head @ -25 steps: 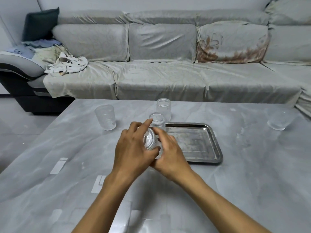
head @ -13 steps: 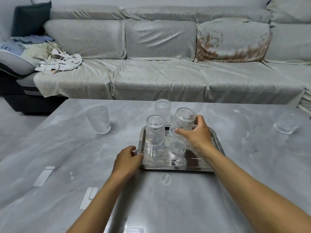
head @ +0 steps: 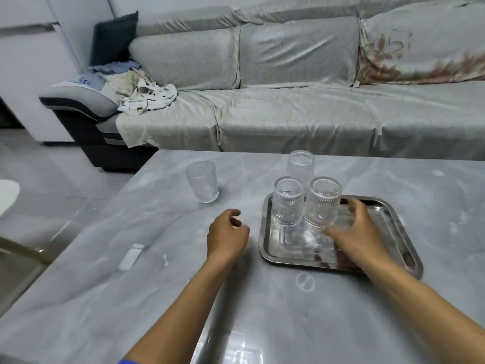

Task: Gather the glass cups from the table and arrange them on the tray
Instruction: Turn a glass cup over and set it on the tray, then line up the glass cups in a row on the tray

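A steel tray [head: 401,229] lies on the grey marble table [head: 131,285]. Two ribbed glass cups stand upside down side by side at its far left: the left ribbed cup [head: 287,203] and the right ribbed cup [head: 324,203]. My right hand [head: 354,232] rests over the tray with its fingers around the right ribbed cup's base. My left hand [head: 227,235] hovers over the table just left of the tray, fingers loosely curled, holding nothing. A plain cup [head: 300,165] stands on the table just behind the tray. Another cup [head: 202,181] stands further left.
A grey covered sofa [head: 288,114] runs along the table's far side, with crumpled cloths [head: 147,97] at its left end. The table's left edge drops to a tiled floor [head: 52,193]. Tape marks [head: 131,256] sit on the tabletop near my left hand.
The right hand has set the ribbed cup down upright on the tray beside the first one. My left hand has come off the tray's left rim and moved left. The view has shifted left.
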`<action>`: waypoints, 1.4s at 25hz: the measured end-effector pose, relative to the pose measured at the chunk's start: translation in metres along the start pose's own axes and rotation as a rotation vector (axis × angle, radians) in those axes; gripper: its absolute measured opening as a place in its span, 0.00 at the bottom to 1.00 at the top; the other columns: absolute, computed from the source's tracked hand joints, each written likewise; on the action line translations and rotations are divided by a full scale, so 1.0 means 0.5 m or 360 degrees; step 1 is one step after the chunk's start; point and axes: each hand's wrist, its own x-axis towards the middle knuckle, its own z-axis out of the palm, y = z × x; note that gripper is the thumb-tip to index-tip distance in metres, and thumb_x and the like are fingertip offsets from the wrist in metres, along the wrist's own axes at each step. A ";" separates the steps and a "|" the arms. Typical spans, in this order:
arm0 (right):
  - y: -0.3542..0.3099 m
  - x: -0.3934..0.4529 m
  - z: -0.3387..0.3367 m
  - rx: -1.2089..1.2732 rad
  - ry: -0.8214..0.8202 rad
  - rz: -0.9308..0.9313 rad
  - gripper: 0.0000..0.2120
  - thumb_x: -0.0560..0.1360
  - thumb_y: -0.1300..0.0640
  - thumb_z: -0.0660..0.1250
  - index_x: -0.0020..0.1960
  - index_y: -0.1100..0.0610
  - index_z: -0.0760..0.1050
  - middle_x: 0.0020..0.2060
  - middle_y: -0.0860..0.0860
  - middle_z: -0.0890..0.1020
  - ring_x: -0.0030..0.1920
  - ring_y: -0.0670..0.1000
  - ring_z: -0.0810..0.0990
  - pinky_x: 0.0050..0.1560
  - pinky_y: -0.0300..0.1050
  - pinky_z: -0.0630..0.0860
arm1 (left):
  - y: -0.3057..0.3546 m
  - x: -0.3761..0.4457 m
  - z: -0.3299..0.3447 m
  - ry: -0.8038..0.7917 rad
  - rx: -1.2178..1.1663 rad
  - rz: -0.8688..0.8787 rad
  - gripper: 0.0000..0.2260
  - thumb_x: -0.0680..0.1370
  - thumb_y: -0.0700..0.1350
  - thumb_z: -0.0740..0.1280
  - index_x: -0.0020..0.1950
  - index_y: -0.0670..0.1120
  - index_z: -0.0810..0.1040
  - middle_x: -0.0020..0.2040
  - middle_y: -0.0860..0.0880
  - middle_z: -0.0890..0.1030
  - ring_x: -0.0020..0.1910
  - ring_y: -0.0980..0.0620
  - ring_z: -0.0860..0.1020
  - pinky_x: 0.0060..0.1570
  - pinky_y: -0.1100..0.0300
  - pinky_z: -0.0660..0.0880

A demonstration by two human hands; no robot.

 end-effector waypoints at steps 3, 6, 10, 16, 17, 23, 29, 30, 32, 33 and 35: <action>0.016 -0.092 -0.029 0.0056 -0.0116 -0.0134 0.30 0.67 0.54 0.75 0.64 0.42 0.66 0.63 0.47 0.74 0.57 0.51 0.78 0.56 0.53 0.75 | 0.017 0.081 -0.065 0.0330 0.0422 0.0144 0.29 0.72 0.44 0.63 0.73 0.55 0.62 0.54 0.45 0.81 0.52 0.40 0.78 0.47 0.51 0.74; 0.010 -0.133 -0.041 0.0151 -0.0230 -0.0180 0.23 0.68 0.56 0.75 0.55 0.37 0.70 0.55 0.39 0.76 0.53 0.42 0.77 0.50 0.43 0.75 | 0.017 0.164 -0.112 0.0303 0.0918 -0.0012 0.28 0.75 0.49 0.64 0.73 0.54 0.61 0.61 0.39 0.77 0.60 0.34 0.73 0.56 0.46 0.71; 0.003 -0.127 -0.037 0.0158 -0.0250 -0.0234 0.18 0.70 0.58 0.73 0.57 0.45 0.74 0.54 0.39 0.78 0.52 0.43 0.78 0.51 0.43 0.77 | 0.013 0.186 -0.119 0.0430 0.0676 0.0087 0.10 0.74 0.50 0.69 0.50 0.45 0.76 0.54 0.38 0.82 0.54 0.35 0.77 0.48 0.49 0.72; -0.060 -0.116 -0.065 0.1009 -0.0381 0.0223 0.12 0.73 0.59 0.70 0.55 0.58 0.76 0.41 0.55 0.86 0.36 0.51 0.82 0.36 0.44 0.80 | 0.064 -0.016 -0.090 0.0629 0.0192 0.0753 0.08 0.73 0.51 0.72 0.43 0.49 0.78 0.45 0.51 0.82 0.43 0.45 0.80 0.37 0.60 0.70; -0.077 -0.114 -0.075 0.1148 -0.0476 0.0318 0.14 0.74 0.54 0.69 0.57 0.58 0.75 0.42 0.57 0.87 0.35 0.53 0.83 0.36 0.46 0.81 | 0.083 -0.056 -0.077 0.0594 0.0184 0.0951 0.07 0.72 0.50 0.74 0.44 0.49 0.79 0.45 0.52 0.82 0.43 0.46 0.80 0.37 0.62 0.71; -0.079 -0.105 -0.132 0.1504 -0.0847 0.0680 0.31 0.71 0.34 0.63 0.60 0.58 0.78 0.45 0.59 0.84 0.42 0.58 0.82 0.41 0.50 0.79 | 0.155 -0.202 0.048 0.0077 0.0464 0.1928 0.05 0.73 0.39 0.73 0.48 0.44 0.81 0.60 0.44 0.82 0.58 0.46 0.77 0.56 0.58 0.75; -0.015 -0.040 -0.150 0.1078 -0.0007 0.0500 0.24 0.66 0.44 0.73 0.57 0.55 0.76 0.50 0.56 0.84 0.43 0.54 0.83 0.45 0.52 0.80 | 0.091 -0.134 0.060 0.0058 0.0226 0.0879 0.26 0.73 0.43 0.69 0.70 0.49 0.67 0.62 0.49 0.78 0.60 0.46 0.75 0.59 0.50 0.73; -0.013 -0.024 -0.150 0.0860 0.0155 0.0383 0.26 0.64 0.44 0.75 0.57 0.54 0.74 0.51 0.54 0.84 0.44 0.52 0.83 0.46 0.52 0.81 | 0.075 -0.110 0.054 0.0101 0.0420 0.0576 0.26 0.73 0.47 0.68 0.70 0.47 0.67 0.62 0.46 0.78 0.61 0.42 0.74 0.58 0.47 0.73; -0.012 0.008 -0.145 0.0465 0.0333 0.0170 0.30 0.60 0.43 0.77 0.55 0.50 0.69 0.50 0.47 0.81 0.47 0.50 0.81 0.49 0.53 0.80 | 0.051 -0.079 0.053 -0.0090 0.0743 0.0149 0.22 0.72 0.49 0.65 0.64 0.46 0.70 0.59 0.43 0.78 0.60 0.38 0.73 0.54 0.46 0.71; -0.011 0.023 -0.137 0.0264 0.0363 0.0083 0.31 0.59 0.42 0.78 0.56 0.48 0.66 0.49 0.45 0.79 0.48 0.49 0.80 0.49 0.51 0.79 | 0.041 -0.071 0.057 -0.0194 0.0772 0.0055 0.17 0.70 0.48 0.65 0.58 0.46 0.73 0.54 0.44 0.80 0.56 0.38 0.74 0.51 0.48 0.71; -0.003 0.052 -0.118 -0.0032 0.0380 -0.0039 0.33 0.59 0.42 0.77 0.58 0.47 0.65 0.48 0.45 0.77 0.48 0.50 0.78 0.49 0.50 0.77 | 0.024 -0.060 0.069 -0.0289 0.0703 0.0032 0.09 0.68 0.45 0.63 0.46 0.45 0.74 0.45 0.46 0.80 0.47 0.40 0.76 0.45 0.51 0.71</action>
